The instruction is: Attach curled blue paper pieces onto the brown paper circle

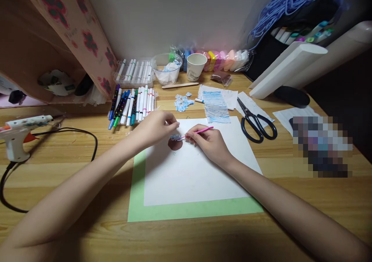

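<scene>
My right hand point(209, 142) is closed round a thin pink stick tool point(203, 130), its tip down on a small blue paper scrap point(175, 137). The scrap lies on a brown round shape point(174, 144) at the top of a white sheet point(192, 169), which rests on a green sheet point(136, 200). My left hand point(155, 127) is pinched just left of the scrap, fingertips at its edge. What the fingertips hold is too small to make out.
Marker pens point(130, 105) and a clear pen box point(135, 73) lie beyond the sheet. Cut blue scraps point(183, 101), a blue-scribbled paper point(215, 106) and black scissors point(255, 122) sit behind it. A glue gun point(20, 132) with cable lies left. A paper cup point(195, 66) and bowl point(166, 68) stand at the back.
</scene>
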`<action>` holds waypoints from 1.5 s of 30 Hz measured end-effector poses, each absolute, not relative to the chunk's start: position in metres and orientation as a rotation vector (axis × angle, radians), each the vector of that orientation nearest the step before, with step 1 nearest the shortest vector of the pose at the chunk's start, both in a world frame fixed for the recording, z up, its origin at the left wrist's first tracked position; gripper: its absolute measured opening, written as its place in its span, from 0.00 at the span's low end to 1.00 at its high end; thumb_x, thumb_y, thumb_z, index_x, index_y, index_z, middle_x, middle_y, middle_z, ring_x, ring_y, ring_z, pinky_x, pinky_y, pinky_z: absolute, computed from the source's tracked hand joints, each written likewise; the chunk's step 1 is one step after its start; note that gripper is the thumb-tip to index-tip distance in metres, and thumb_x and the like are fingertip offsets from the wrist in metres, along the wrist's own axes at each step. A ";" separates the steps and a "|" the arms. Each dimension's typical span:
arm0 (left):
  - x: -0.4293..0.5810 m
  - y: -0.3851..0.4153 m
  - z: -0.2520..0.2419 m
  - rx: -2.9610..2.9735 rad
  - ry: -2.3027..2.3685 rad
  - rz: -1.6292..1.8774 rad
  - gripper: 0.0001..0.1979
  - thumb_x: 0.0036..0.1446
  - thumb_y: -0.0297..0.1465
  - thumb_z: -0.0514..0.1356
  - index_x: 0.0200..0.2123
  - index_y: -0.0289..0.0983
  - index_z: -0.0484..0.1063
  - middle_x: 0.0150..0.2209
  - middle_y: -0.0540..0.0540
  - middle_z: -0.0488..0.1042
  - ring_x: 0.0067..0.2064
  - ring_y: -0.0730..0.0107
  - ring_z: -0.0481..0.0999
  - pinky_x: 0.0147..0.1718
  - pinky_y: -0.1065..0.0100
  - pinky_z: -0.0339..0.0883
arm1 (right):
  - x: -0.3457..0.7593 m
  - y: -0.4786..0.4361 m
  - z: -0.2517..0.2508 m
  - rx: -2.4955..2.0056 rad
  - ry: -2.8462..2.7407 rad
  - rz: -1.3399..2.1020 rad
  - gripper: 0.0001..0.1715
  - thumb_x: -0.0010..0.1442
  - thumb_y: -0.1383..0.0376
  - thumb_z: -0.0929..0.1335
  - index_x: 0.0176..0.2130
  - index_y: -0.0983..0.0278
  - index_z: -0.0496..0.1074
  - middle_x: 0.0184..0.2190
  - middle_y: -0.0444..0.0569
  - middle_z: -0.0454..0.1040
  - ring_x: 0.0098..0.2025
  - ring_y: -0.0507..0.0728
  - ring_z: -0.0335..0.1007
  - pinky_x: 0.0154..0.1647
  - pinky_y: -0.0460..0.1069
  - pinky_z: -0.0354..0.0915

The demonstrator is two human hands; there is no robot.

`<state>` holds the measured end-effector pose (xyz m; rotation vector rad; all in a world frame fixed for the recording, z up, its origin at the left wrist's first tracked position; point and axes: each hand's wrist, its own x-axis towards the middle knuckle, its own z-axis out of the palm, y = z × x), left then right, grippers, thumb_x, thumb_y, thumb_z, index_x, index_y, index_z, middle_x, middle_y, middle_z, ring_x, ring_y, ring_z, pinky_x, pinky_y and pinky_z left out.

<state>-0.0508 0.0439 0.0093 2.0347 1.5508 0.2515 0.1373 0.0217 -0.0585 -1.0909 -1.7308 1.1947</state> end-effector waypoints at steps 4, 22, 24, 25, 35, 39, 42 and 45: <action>-0.075 0.024 -0.011 2.038 1.383 0.456 0.19 0.52 0.42 0.61 0.43 0.37 0.71 0.41 0.44 0.72 0.40 0.65 0.70 0.37 0.67 0.62 | 0.138 0.026 -0.047 -0.917 -2.043 0.972 0.09 0.61 0.64 0.65 0.32 0.63 0.74 0.30 0.47 0.76 0.34 0.54 0.71 0.37 0.49 0.63; -0.068 0.010 -0.044 2.114 1.305 0.583 0.16 0.54 0.41 0.60 0.42 0.38 0.72 0.36 0.47 0.68 0.38 0.67 0.67 0.37 0.67 0.59 | 0.132 0.042 -0.024 -0.952 -2.371 0.962 0.12 0.62 0.69 0.63 0.35 0.64 0.75 0.33 0.49 0.77 0.35 0.54 0.72 0.37 0.47 0.63; -0.065 0.012 -0.044 2.123 1.316 0.567 0.14 0.55 0.40 0.60 0.42 0.39 0.72 0.34 0.47 0.67 0.37 0.67 0.67 0.36 0.68 0.59 | 0.133 0.043 -0.024 -0.982 -2.326 1.021 0.11 0.62 0.68 0.64 0.35 0.63 0.76 0.34 0.48 0.79 0.36 0.54 0.73 0.38 0.48 0.64; -0.064 0.013 -0.043 2.124 1.319 0.555 0.13 0.55 0.39 0.60 0.42 0.39 0.72 0.34 0.48 0.67 0.36 0.67 0.67 0.35 0.68 0.59 | 0.132 0.043 -0.025 -1.020 -2.274 1.026 0.11 0.61 0.68 0.65 0.33 0.62 0.77 0.33 0.47 0.79 0.36 0.55 0.74 0.39 0.48 0.64; -0.058 0.017 -0.046 2.153 1.341 0.561 0.11 0.55 0.39 0.59 0.37 0.38 0.72 0.33 0.48 0.66 0.35 0.68 0.66 0.33 0.68 0.58 | 0.120 0.036 -0.036 -1.176 -2.026 0.940 0.14 0.60 0.62 0.66 0.28 0.64 0.77 0.29 0.49 0.78 0.32 0.56 0.73 0.34 0.49 0.64; -0.057 0.017 -0.048 2.145 1.348 0.594 0.10 0.55 0.38 0.59 0.35 0.38 0.72 0.32 0.48 0.67 0.35 0.68 0.67 0.32 0.68 0.58 | 0.125 0.036 -0.025 -0.974 -2.232 0.931 0.12 0.62 0.67 0.63 0.33 0.64 0.74 0.32 0.48 0.76 0.36 0.55 0.71 0.39 0.49 0.63; -0.057 0.016 -0.049 2.134 1.345 0.617 0.10 0.55 0.38 0.60 0.36 0.39 0.72 0.32 0.49 0.67 0.35 0.69 0.67 0.33 0.68 0.58 | 0.131 0.033 -0.023 -0.978 -2.203 0.843 0.11 0.63 0.68 0.62 0.32 0.63 0.72 0.30 0.47 0.74 0.34 0.54 0.70 0.37 0.48 0.62; -0.057 0.015 -0.048 2.121 1.352 0.612 0.10 0.54 0.38 0.60 0.38 0.40 0.72 0.33 0.49 0.67 0.35 0.69 0.67 0.33 0.68 0.58 | 0.134 0.031 -0.027 -1.025 -2.170 0.813 0.12 0.63 0.68 0.62 0.31 0.63 0.71 0.29 0.46 0.74 0.33 0.54 0.69 0.37 0.48 0.62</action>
